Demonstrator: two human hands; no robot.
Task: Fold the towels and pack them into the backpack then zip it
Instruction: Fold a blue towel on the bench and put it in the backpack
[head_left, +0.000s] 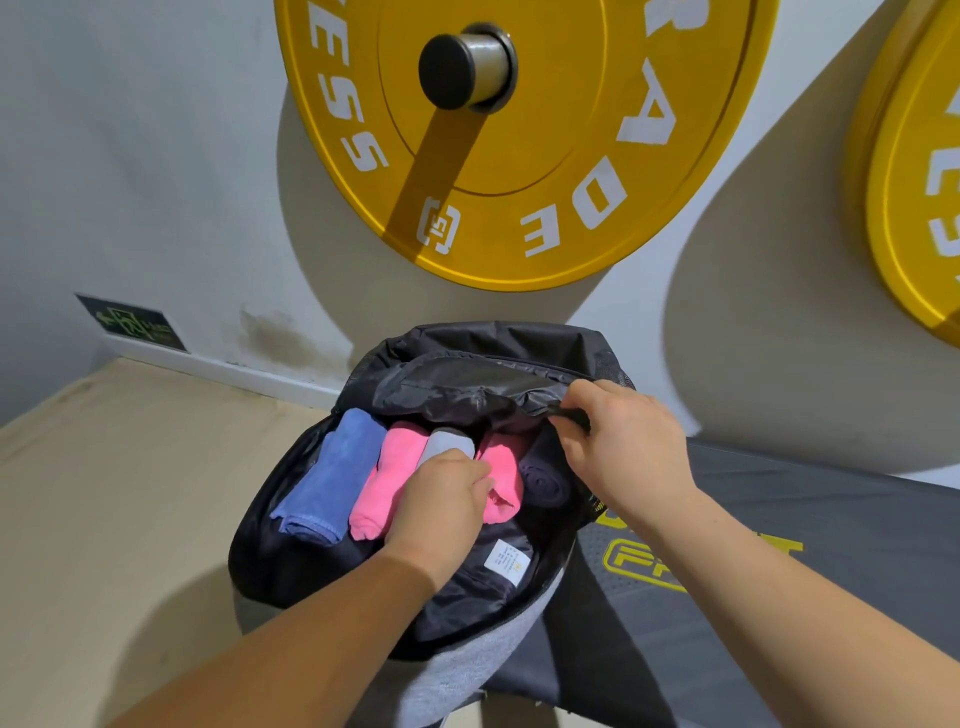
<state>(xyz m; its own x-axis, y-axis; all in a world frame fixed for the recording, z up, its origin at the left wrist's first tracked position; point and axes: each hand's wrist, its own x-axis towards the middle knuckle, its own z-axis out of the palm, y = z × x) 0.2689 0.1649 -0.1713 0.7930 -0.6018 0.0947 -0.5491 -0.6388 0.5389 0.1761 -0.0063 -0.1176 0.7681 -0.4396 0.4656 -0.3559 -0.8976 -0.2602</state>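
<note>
An open black and grey backpack (457, 670) lies in front of me with its black flap (467, 379) raised at the far side. Side by side inside are rolled towels: blue (324, 473), pink (382, 480), grey (445, 444), another pink (503, 475) and dark purple (545, 480). My left hand (441, 504) is inside the bag, fingers closed on the grey towel between the two pink ones. My right hand (628, 447) grips the edge of the flap at the bag's right rim, holding it up.
The backpack rests on a dark padded bench (727, 597) with yellow lettering, running to the right. A beige floor (130, 493) lies to the left. On the wall behind hang two yellow weight plates (519, 156) (919, 208), with an exit sign (132, 322) low on the left.
</note>
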